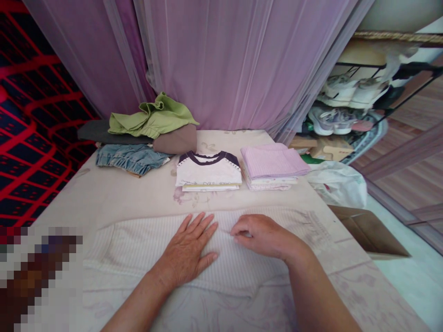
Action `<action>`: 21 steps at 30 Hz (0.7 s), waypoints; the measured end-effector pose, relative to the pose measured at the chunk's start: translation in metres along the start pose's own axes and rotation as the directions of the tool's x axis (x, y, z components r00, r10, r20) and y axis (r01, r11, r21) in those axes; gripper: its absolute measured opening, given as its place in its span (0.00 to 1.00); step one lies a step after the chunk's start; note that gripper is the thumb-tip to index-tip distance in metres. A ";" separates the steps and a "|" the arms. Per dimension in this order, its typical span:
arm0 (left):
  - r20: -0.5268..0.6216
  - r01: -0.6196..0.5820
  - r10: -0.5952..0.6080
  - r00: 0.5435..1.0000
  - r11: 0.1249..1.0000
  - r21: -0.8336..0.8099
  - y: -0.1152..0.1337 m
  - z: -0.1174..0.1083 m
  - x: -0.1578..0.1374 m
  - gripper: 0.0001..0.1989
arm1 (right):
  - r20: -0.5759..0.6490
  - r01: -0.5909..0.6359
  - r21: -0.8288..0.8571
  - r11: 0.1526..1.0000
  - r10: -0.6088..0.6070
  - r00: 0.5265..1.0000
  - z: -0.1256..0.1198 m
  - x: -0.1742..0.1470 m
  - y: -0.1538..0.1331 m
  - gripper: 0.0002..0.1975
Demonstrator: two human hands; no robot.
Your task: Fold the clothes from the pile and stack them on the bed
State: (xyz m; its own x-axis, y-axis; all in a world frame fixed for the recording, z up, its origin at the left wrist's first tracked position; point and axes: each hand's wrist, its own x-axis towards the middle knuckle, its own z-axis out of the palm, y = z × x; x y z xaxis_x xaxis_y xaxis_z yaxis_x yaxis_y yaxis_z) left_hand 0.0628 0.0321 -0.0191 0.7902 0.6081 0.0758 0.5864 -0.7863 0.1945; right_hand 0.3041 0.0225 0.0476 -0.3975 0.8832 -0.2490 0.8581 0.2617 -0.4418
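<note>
The striped garment (pixel 148 244) is laid directly beneath both hands, its long axis set left to right along the floral cloth (pixel 148 198), so neither hand is clearly nearer. Its middle is covered by the left hand (pixel 188 253), palm down, fingers flat and slightly spread. Right of its middle, the right hand (pixel 261 235) is held with fingers curled toward the thumb; whether fabric is pinched cannot be told. Beyond the striped garment's middle, a folded white shirt (pixel 211 173) is seen; beyond its right part, a pink cloth (pixel 275 161); beyond its left part, denim clothing (pixel 128 157).
</note>
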 end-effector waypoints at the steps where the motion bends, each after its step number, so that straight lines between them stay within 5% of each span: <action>1: 0.005 0.004 -0.004 1.000 1.000 -0.003 0.000 0.000 0.000 0.32 | -0.018 -0.013 -0.002 1.000 0.013 1.000 0.000 0.000 0.004 0.11; 12: 0.033 0.027 -0.024 0.999 0.997 -0.066 0.001 -0.006 0.002 0.28 | -0.140 -0.330 -0.021 0.944 0.324 0.936 -0.007 -0.002 0.052 0.14; 21: 0.040 0.058 -0.054 0.998 0.993 -0.102 0.004 -0.007 0.000 0.28 | -0.119 0.046 0.012 0.999 -0.044 0.992 0.011 0.019 0.002 0.14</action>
State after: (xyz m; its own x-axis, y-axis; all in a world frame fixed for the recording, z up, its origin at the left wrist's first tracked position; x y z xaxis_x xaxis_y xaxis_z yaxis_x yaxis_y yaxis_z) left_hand 0.0642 0.0300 -0.0116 0.7637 0.6450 0.0255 0.6102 -0.7342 0.2975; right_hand 0.2946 0.0357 0.0324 -0.3932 0.9110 -0.1246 0.8352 0.2972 -0.4628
